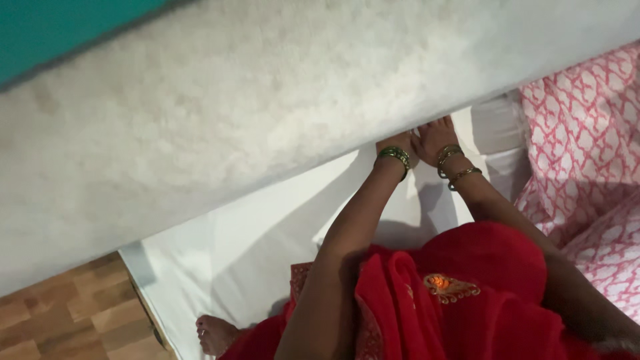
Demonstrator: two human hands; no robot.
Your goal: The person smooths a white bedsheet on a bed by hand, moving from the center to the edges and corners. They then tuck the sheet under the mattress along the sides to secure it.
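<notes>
Two hands, left [398,144] and right [433,137], grip one fluffy white blanket's [267,113] edge; two patterned pillows [587,133].

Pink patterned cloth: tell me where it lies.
In the head view the pink patterned cloth lies at the right edge, on the white sheet, just right of the right hand.

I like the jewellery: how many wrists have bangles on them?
2. The left wrist wears green bangles; the right wrist wears green and gold ones. More may be hidden under the big white blanket.
</notes>
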